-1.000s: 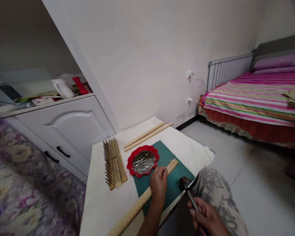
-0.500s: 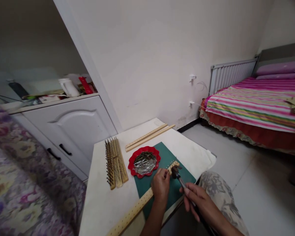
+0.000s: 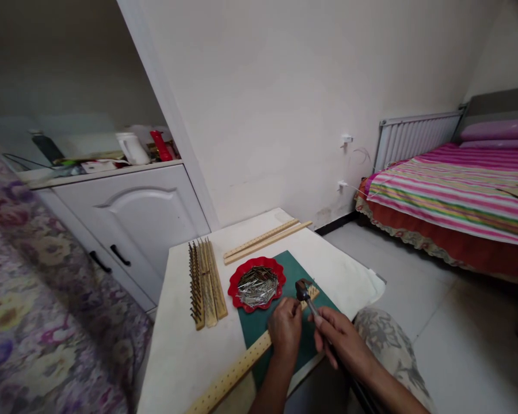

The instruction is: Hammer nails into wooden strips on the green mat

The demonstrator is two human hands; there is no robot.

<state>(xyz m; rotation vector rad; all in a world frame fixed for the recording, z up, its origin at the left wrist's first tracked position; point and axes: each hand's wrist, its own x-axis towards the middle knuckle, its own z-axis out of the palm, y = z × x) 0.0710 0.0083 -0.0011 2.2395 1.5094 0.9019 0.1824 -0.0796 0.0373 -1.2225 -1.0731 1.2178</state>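
Observation:
My right hand [image 3: 336, 334] is wrapped round the handle of a hammer [image 3: 304, 291], its head raised a little above a perforated wooden strip [image 3: 242, 365]. At the strip's far end several nails stand up, partly hidden by the hammer. Just left of the hammer head, my left hand [image 3: 285, 323] rests on the strip with thumb and fingers pinched together. Whatever is between the fingertips is too small to make out. Under the strip lies a green mat [image 3: 254, 328]. Beside the left hand, a red scalloped dish [image 3: 280, 270] holds many loose nails [image 3: 259, 285].
On the white table [image 3: 172, 356], nail-studded wooden strips [image 3: 207, 287] lie at left and two more strips [image 3: 265, 242] at the back. A cabinet [image 3: 142, 230] stands at left, with a white jug [image 3: 132, 148] on top. A bed [image 3: 449, 190] is at right.
The hammer head has lifted off the strip and tilted upward. My left hand keeps its pinch on the strip. The whole view has shifted slightly.

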